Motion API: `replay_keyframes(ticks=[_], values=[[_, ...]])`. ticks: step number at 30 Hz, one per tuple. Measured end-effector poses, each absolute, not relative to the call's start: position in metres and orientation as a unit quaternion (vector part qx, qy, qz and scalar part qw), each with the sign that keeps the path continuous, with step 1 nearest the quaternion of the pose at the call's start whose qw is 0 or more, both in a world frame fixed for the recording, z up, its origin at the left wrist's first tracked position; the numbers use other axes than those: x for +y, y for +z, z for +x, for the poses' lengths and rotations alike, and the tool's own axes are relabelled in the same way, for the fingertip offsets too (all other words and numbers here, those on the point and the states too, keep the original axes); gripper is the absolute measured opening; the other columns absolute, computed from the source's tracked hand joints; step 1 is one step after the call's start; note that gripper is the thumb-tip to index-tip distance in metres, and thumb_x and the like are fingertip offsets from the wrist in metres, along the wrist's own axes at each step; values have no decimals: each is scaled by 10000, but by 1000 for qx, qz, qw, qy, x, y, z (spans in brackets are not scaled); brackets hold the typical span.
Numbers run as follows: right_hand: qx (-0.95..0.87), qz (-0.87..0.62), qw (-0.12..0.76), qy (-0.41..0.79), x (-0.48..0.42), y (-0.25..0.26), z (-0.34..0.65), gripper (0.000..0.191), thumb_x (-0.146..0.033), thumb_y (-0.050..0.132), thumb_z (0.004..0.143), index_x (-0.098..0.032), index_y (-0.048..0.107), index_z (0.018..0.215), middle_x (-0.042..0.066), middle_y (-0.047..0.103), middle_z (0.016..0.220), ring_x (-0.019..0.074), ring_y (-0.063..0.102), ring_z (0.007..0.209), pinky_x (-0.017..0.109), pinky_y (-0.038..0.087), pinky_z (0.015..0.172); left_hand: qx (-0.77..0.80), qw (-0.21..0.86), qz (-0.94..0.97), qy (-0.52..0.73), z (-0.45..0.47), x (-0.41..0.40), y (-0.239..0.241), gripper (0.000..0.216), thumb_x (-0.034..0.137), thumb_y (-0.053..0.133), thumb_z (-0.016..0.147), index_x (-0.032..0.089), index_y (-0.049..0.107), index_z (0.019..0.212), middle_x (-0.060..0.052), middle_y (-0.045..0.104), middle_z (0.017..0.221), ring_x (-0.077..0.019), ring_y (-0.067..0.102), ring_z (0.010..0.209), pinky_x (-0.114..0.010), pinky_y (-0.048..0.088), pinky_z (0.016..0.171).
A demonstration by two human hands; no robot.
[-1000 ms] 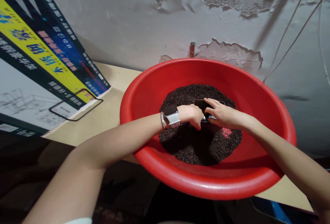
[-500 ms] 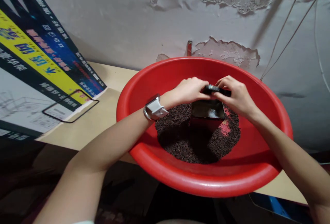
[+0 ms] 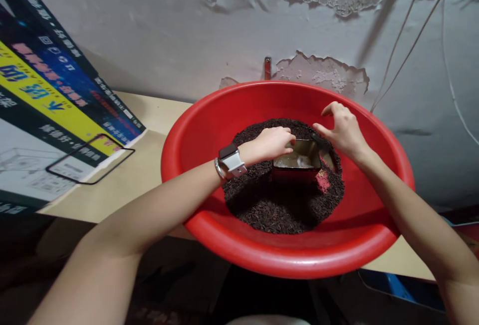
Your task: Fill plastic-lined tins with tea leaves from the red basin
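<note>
A rectangular metal tin (image 3: 297,174) with a pale, shiny inside and a dark red outer wall stands upright in loose dark tea-like leaves (image 3: 258,210). Over its left rim reaches my left hand (image 3: 275,142), the fingers bent and the thumb a little apart, with nothing visible in them. To the upper right of the tin, my right hand (image 3: 343,128) hovers with thumb and fingers spread. Just below it, a small black piece (image 3: 319,140) rests against the tin's right side, partly in shadow. Leaves and tin sit inside a large red basin (image 3: 299,260).
The basin stands on a pale wooden tabletop (image 3: 149,158). At the left leans a large printed cardboard box (image 3: 63,110), with a black wire frame (image 3: 92,180) at its lower edge. Behind is a wall (image 3: 149,25) with peeling paint and hanging cords (image 3: 415,20).
Both hands have let go of the black piece they held above the tin. It now lies at the tin's right. My hands have parted, the left lower, the right slightly higher. The view has shifted.
</note>
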State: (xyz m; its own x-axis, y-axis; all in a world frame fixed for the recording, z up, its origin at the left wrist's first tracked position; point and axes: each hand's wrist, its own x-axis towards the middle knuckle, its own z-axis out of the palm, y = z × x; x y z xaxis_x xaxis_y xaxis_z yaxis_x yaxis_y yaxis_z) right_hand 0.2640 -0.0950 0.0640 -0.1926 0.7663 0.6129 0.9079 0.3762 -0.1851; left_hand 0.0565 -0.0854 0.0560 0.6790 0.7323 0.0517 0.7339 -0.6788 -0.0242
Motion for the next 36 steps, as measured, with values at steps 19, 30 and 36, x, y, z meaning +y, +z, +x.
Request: replay_keyframes(ticks=[19, 30, 36], values=[[-845, -524, -77, -74, -104, 27, 233, 274, -155, 560, 877, -198, 763, 1055, 164, 490, 1410, 356, 395, 1327, 474, 453, 965, -363, 2, -930, -61, 57, -78, 50, 413, 22, 495, 807, 221, 748, 1067, -49, 712, 1100, -194, 660, 987, -255, 482, 787], [-733, -562, 372, 98, -83, 49, 250, 66, -191, 553, 741, -171, 597, 696, 71, 633, 911, 196, 582, 909, 337, 462, 865, -405, -42, -902, -145, 62, -96, 66, 495, 594, 479, 922, 167, 716, 844, -65, 697, 839, -206, 635, 773, -284, 422, 664], [-610, -571, 495, 239, -76, 49, 256, 106, -279, 545, 702, -175, 566, 701, 7, 583, 702, 154, 540, 701, 308, 450, 713, -348, -25, -923, -161, 58, -85, 56, 508, 593, 660, 804, 195, 675, 1119, -98, 612, 1243, -245, 588, 1068, -322, 456, 872]])
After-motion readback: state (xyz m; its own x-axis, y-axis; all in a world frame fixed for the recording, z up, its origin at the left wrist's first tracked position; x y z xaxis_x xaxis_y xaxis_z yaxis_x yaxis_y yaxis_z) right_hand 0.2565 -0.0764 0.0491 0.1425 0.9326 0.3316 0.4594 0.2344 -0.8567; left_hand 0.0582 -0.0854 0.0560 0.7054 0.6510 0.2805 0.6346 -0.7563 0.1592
